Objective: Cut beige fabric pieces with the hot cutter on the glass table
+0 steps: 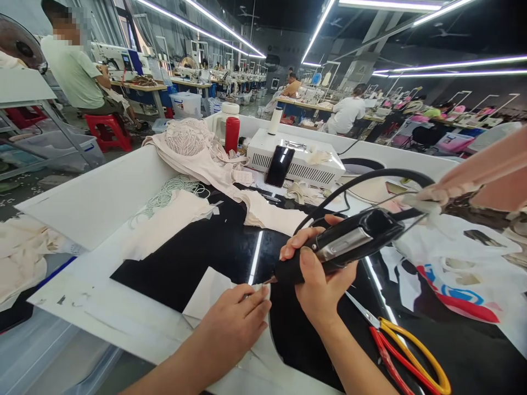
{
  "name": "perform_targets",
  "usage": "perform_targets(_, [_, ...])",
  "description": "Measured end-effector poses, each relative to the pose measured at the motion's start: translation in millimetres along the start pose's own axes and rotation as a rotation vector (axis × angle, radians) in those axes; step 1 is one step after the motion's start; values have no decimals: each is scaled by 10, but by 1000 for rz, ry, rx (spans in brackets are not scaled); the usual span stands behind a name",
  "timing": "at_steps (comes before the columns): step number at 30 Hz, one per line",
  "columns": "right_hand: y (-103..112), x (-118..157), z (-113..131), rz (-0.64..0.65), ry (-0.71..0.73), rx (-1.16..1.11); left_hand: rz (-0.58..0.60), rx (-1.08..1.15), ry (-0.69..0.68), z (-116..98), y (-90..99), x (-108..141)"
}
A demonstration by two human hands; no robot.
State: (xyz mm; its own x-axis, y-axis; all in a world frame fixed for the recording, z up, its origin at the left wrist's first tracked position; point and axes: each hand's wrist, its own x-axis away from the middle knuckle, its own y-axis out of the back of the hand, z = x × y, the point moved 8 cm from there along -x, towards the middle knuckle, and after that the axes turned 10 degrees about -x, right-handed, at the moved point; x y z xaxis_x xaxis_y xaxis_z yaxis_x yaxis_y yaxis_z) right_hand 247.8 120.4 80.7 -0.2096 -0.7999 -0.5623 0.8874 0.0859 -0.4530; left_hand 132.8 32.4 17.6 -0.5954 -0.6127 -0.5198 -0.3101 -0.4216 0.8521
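My right hand (321, 280) is wrapped around a black corded hand tool (341, 244) with a silver plate on its side. Its narrow tip points down and left, close to the fingertips of my left hand (233, 323). Those fingers are pressed together on a thin white piece (212, 291) lying at the table's near edge; I cannot tell whether it is paper or cloth. Just right of my right forearm lie scissors (395, 334) with red and yellow handles, blades pointing up-left.
Beige cloth pieces (173, 222) and green cord (173, 192) lie to the left. A phone (280, 165) leans on a white vented box (296, 156) beside a red bottle (232, 134). At right is a plastic bag (461, 274). Other people sit at sewing machines beyond.
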Motion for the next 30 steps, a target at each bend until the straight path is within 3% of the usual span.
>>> perform_targets(15, [-9, 6, 5, 18, 19, -27, -13, 6, 10, 14, -34, 41])
perform_targets(21, [66, -44, 235, -20, 33, 54, 87, 59, 93, 278, -95, 95])
perform_targets(26, [136, 40, 440, -36, -5, 104, 62, -57, 101, 444, 40, 81])
perform_targets(30, [201, 169, 527, -34, -12, 39, -23, 2, 50, 285, 192, 130])
